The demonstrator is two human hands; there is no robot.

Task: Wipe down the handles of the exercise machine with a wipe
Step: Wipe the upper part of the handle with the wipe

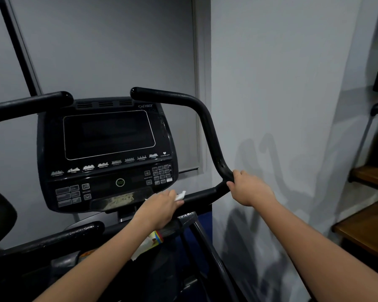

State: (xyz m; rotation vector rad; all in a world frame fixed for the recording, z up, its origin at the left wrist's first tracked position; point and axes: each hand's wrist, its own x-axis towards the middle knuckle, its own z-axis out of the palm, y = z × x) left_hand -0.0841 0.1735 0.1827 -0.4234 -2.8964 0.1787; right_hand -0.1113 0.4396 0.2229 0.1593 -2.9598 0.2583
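Note:
The black right handle (pixel 207 127) of the exercise machine rises from below the console, bends at the right and curls back over the top. My right hand (pixel 248 187) grips it at the lower bend. My left hand (pixel 162 208) is wrapped round the handle's horizontal lower stretch, holding a white wipe (pixel 180 196) against the bar; only a corner of the wipe shows past my fingers. The left handle (pixel 28 104) runs in from the left edge, above the console.
The black console (pixel 107 153) with its dark screen and buttons sits between the handles. A white wall (pixel 282 94) stands close on the right. Wooden steps (pixel 367 227) are at the far right. A colourful packet (pixel 153 241) lies below my left wrist.

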